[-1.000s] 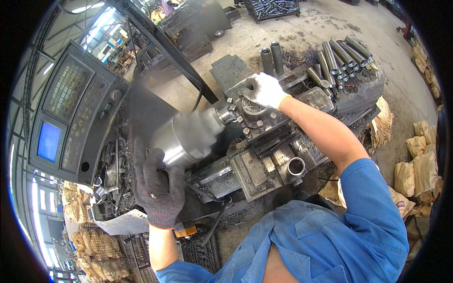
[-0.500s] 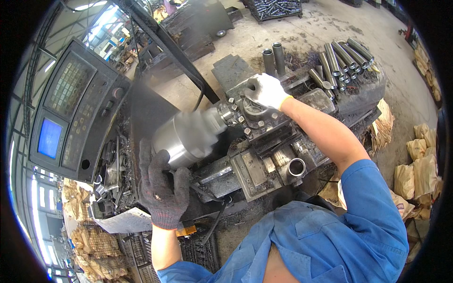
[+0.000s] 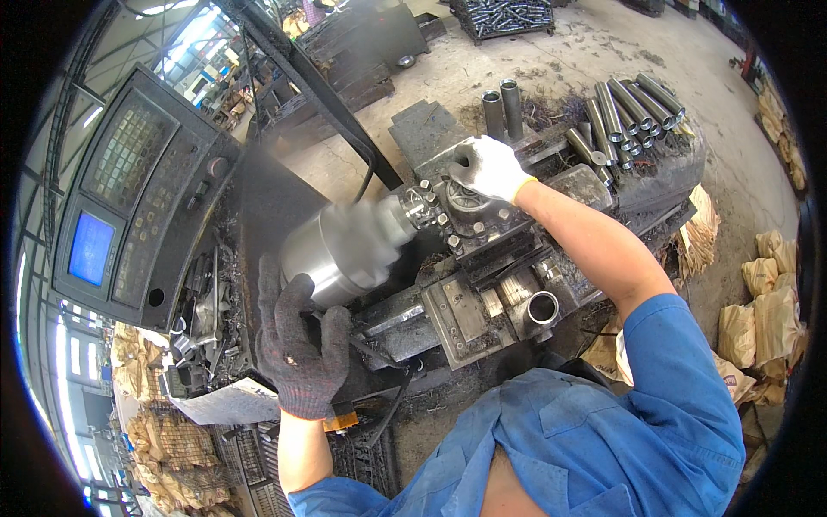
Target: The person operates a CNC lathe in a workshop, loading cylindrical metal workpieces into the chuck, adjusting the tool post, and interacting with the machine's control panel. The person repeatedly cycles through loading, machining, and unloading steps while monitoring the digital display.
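Observation:
My left hand (image 3: 301,358), in a dark knitted glove, has its fingers stretched and spread beside a lathe chuck (image 3: 323,254). I cannot tell whether the fingertips touch it. The chuck's jaws are smeared, as if spinning. My right hand (image 3: 493,170), in a white glove, lies on top of the tool post (image 3: 465,202) with its fingers curled; what they grip is hidden. Bolts stand around the tool post's top. A cutting tool (image 3: 420,207) reaches from it toward the chuck. Nearer me, a short metal tube (image 3: 542,308) sits open end up by the carriage (image 3: 461,314).
At the left stands a control panel (image 3: 129,198) with a lit blue screen. Metal tubes (image 3: 633,112) are piled on the machine's right end, and two upright tubes (image 3: 502,110) stand behind the tool post. A dark post (image 3: 319,95) slants behind the chuck. Sacks (image 3: 762,302) lie right.
Both hands keep their places and poses. The chuck's jaws are blurred in both pictures. Only the view has shifted slightly.

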The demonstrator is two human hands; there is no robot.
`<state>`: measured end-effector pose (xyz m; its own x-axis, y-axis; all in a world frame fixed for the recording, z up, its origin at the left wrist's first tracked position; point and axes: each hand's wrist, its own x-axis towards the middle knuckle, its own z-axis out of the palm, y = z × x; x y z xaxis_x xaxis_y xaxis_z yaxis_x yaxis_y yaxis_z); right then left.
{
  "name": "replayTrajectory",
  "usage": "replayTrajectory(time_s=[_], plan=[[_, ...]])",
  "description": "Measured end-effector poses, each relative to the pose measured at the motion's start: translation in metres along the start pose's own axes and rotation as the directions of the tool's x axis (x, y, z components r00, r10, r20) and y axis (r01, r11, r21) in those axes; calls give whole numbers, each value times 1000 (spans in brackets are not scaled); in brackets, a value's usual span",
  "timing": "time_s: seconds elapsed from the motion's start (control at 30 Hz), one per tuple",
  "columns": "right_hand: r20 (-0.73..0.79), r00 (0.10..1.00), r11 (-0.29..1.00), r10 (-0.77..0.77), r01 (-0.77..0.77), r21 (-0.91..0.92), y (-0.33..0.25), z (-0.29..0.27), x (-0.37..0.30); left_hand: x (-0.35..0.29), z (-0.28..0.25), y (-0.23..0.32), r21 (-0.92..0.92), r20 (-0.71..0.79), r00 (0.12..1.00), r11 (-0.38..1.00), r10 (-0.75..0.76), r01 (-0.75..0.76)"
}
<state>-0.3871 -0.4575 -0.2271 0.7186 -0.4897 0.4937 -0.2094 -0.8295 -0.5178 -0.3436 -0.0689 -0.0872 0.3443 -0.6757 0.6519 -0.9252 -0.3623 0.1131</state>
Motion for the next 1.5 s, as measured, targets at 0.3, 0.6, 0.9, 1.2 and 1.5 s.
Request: replayTrajectory(time_s=[0.3,0.6,0.9,1.2,1.5], plan=[[1,1000,1000,7,-7,-9,-6,-4,0,1,3,-6,54,-38,997,997,66,-64],[14,1000,1000,4,-4,-12,-1,-1,1,5,2,-4,-6,-42,999,1000,-20,19],[16,1000,999,14,-14,-29,-3,-1,1,8,-3,-3,3,8,999,999,-53,53],[-37,999,1000,-20,19,-20,-3,-1,-1,11,-2,-7,-25,-2,999,999,-47,47],[-24,999,999,-28,27,-33,-1,-1,-1,17,0,-7,89,-74,995,994,68,-62]])
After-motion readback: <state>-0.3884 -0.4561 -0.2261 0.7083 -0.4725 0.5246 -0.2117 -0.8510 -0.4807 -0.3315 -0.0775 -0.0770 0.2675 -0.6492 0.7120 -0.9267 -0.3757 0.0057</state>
